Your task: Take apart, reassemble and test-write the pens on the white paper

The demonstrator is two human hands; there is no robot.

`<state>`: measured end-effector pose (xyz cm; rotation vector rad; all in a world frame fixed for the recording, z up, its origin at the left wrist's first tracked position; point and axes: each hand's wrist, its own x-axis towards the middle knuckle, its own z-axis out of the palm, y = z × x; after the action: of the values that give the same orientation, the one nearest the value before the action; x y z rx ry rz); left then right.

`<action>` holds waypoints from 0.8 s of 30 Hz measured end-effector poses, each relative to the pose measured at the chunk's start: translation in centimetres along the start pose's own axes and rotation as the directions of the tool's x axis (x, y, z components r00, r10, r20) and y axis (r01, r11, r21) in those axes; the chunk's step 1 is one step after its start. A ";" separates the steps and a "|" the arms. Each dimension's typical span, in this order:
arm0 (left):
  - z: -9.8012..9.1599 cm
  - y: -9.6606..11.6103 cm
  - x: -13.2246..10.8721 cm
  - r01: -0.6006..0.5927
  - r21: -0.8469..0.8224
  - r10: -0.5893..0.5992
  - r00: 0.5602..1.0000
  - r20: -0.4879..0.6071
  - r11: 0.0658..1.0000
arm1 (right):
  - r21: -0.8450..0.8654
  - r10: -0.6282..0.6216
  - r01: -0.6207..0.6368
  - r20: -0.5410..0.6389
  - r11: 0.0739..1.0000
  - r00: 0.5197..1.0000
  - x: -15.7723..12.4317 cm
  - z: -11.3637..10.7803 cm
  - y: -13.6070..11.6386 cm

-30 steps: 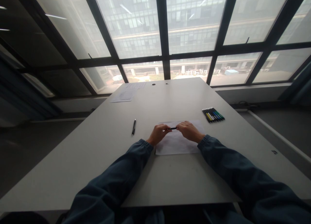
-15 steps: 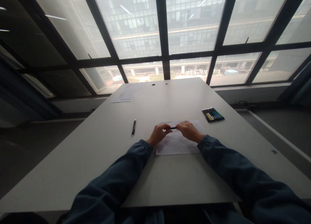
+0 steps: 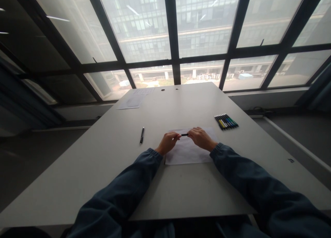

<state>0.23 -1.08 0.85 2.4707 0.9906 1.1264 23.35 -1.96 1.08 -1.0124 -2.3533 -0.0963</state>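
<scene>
Head view: pinching a black pen (image 3: 184, 135) with the fingers of left hand (image 3: 168, 142) at one end and right hand (image 3: 202, 138) at the other, over white paper (image 3: 190, 156), between loose pen (image 3: 142, 136) and marker row (image 3: 226, 122).

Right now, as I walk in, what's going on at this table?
A person is holding a slim black pen or marker between both hands, with the left hand at one end and the right hand at the other, over a white sheet of paper. A separate black pen lies on the table to the left, and a row of colored markers lies to the right.
</scene>
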 end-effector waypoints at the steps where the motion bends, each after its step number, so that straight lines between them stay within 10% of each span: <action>1: 0.0 0.0 0.0 0.007 -0.002 -0.007 1.000 -0.002 1.000 | -0.006 -0.003 0.003 -0.004 1.000 1.000 0.0 -0.1 0.0; 24: 0.3 -0.2 0.1 -0.065 -0.008 0.064 0.995 -0.080 0.998 | -0.092 0.008 0.003 0.127 0.996 0.992 0.2 -0.4 -0.6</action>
<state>0.42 -0.91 0.59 2.4831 0.9301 1.2564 23.02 -2.32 1.59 -1.0948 -2.4830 -0.1438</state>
